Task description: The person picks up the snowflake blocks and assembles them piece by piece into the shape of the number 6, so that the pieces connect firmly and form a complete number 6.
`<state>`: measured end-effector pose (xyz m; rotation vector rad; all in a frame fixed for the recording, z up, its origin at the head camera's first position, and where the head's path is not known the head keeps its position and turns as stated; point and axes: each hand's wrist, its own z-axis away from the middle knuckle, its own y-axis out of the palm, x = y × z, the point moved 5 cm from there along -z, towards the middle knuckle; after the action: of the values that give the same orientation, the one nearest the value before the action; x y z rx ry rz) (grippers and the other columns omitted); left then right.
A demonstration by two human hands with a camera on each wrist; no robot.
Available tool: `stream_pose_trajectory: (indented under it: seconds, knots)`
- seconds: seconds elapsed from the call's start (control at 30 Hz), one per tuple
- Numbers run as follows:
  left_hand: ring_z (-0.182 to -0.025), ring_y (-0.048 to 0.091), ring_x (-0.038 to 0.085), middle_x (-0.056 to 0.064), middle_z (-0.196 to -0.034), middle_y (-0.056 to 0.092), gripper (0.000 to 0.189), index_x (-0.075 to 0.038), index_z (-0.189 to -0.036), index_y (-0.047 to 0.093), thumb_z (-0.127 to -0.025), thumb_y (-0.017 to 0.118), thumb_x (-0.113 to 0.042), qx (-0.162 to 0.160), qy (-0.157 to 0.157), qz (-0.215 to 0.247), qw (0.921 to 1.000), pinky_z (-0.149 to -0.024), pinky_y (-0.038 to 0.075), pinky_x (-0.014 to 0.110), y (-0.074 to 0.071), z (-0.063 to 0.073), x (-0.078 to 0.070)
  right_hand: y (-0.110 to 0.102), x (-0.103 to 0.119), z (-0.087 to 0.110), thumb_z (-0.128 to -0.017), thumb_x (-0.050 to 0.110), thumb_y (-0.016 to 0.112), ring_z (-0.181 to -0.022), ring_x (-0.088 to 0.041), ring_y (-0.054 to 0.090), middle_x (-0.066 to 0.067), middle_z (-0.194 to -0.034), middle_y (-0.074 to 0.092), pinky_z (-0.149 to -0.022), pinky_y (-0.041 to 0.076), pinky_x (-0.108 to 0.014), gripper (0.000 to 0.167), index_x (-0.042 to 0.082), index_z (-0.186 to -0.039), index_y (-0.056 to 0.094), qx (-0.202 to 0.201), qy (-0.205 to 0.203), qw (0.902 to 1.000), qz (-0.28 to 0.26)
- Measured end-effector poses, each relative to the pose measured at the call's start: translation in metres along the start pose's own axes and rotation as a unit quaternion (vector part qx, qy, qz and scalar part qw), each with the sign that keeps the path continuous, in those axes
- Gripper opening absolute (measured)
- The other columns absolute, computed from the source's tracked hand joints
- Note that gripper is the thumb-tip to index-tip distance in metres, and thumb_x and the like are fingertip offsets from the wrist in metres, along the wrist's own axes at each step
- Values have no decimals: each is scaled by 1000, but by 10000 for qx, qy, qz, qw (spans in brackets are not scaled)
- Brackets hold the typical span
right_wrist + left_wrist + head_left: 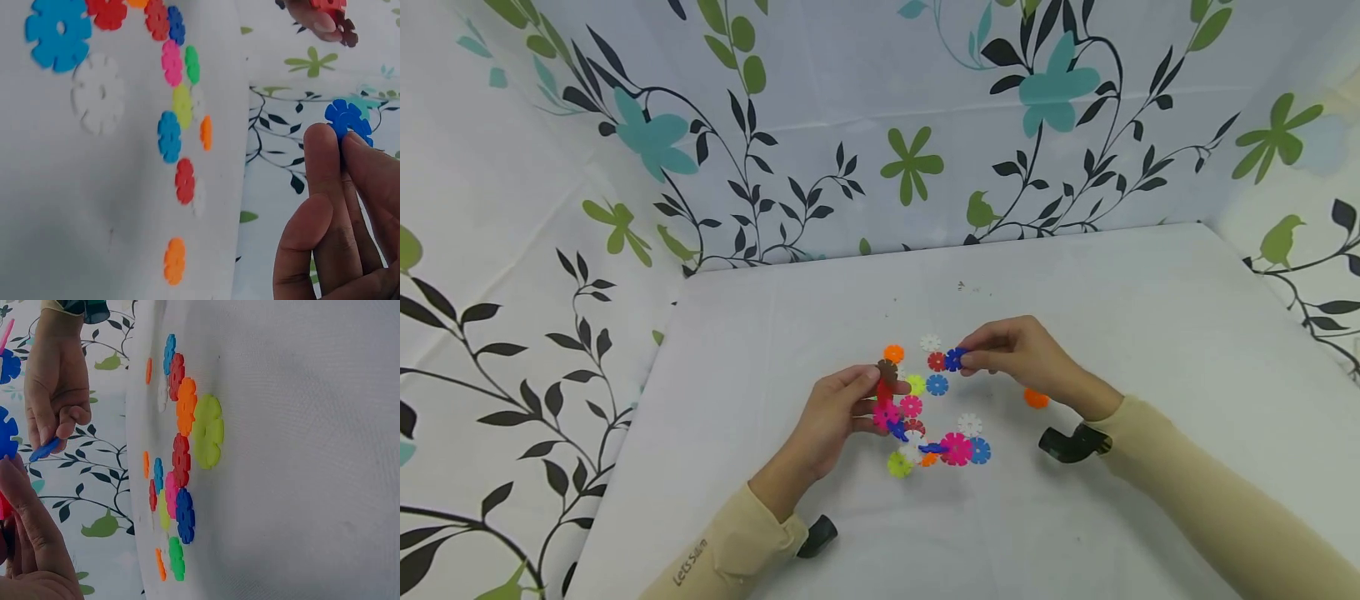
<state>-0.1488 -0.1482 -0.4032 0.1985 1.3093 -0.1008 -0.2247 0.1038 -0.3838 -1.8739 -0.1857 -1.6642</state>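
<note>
My left hand [838, 417] holds a linked chain of plastic snowflake discs. A brown disc [887, 371] forms its top end, followed by red, then a pink disc [886, 414], with blue, white and pink ones trailing below and to the right. In the right wrist view the brown disc [349, 32] sticks out past the left fingertips. My right hand [1026, 358] pinches a single blue snowflake disc [348, 119] between thumb and fingertips, above the table and apart from the chain. From the left wrist, the right hand [59, 394] appears with that blue disc [45, 450].
Loose discs in several colours lie flat on the white table [737, 333] under and between the hands, including a yellow-green disc [208, 431] and a light blue disc [58, 28]. An orange disc [1036, 398] lies by the right wrist. A leaf-patterned cloth [820, 125] hangs behind.
</note>
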Motion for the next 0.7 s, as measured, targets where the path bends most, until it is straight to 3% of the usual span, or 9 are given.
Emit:
stream_pose_trajectory:
  seconds: [0.27,0.43,0.7]
  knots:
    - [-95,72,29,10,-113,74,38,-4,-126,67,-103,61,-33,152,34,-156,9998,-70,59,30,6,-1,-4,19,22,-4,-92,8,75,-88,-22,75,-5,-98,76,-84,59,-36,17,4,-108,76,47,-563,9983,-167]
    - [-76,71,21,12,-108,75,35,-1,-122,69,-103,62,-28,266,58,-217,9994,-63,58,29,10,-2,-7,27,31,-4,-90,12,79,-89,-16,72,3,-97,76,-80,59,-34,17,9,-106,78,-64,-877,9957,301]
    - [-73,69,19,11,-102,75,33,-1,-118,73,-102,62,-28,233,110,-331,9991,-59,57,26,8,-3,-7,34,38,-2,-90,18,80,-87,-14,69,8,-95,75,-76,59,-37,15,15,-104,79,-253,-977,9925,696]
